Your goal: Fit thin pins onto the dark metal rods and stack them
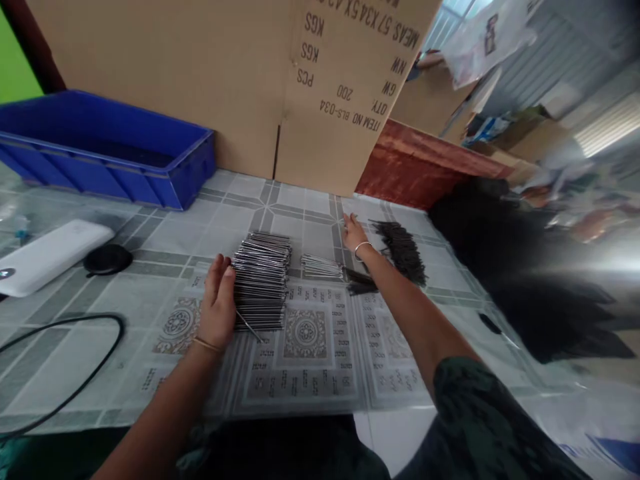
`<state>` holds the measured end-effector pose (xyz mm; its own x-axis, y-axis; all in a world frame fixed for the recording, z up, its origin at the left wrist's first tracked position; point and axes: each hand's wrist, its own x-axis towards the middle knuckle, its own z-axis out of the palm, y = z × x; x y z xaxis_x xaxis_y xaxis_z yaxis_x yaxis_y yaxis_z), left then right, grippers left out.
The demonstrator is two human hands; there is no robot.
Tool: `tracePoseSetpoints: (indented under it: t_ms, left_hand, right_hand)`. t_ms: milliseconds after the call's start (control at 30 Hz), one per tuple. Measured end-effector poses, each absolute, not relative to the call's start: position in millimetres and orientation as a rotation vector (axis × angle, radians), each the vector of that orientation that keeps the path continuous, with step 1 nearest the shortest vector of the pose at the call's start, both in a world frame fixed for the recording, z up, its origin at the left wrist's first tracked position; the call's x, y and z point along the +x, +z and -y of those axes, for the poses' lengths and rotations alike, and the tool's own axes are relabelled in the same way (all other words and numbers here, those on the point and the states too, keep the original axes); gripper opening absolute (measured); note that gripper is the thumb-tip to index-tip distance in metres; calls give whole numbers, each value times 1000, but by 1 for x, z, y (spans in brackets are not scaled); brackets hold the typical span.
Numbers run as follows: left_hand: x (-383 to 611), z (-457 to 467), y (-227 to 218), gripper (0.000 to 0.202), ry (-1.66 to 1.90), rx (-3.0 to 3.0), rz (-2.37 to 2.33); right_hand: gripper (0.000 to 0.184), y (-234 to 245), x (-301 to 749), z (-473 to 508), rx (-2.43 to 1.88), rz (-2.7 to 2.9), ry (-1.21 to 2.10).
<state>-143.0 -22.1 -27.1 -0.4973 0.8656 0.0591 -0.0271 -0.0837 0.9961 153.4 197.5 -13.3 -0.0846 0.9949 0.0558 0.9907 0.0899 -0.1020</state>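
My left hand (219,303) stands at the left side of a wide stack of thin silvery metal rods (260,283), its fingers straight and touching the rod ends. One loose rod (249,325) lies askew at the stack's near left corner. My right hand (354,235) reaches over the table beyond a smaller fan of silvery rods (321,267), fingers stretched out and no object visible in them. Dark, thin pieces (361,283) lie at that fan's right end, partly behind my right forearm. Right of the forearm is a heap of dark thin pieces (404,253).
A blue plastic crate (175,175) stands at the back left before a tall cardboard sheet (200,87). On the left lie a white power-bank-like device (55,257), a round black object (108,259) and a black cable (107,360). A small black item (490,324) lies near the right edge.
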Motion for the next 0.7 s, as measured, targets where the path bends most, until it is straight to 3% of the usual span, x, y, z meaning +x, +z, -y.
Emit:
tracePoseSetpoints:
  t_ms: [133, 433, 600, 700]
  left_hand:
    - [-134, 23, -33, 58, 1796, 1061, -1567]
    - [-137, 25, -34, 43, 1898, 777, -1423]
    - [-146, 26, -29, 43, 1822, 707, -1452]
    - [-163, 38, -26, 39, 1701, 966, -1589]
  right_hand:
    - [68, -31, 173, -207, -2023, 2388, 30]
    - [25, -12, 202, -229, -1838, 2635, -182]
    - [27, -5, 200, -229, -1656, 2821, -250]
    - [26, -3, 195, -227, -1596, 2851, -304]
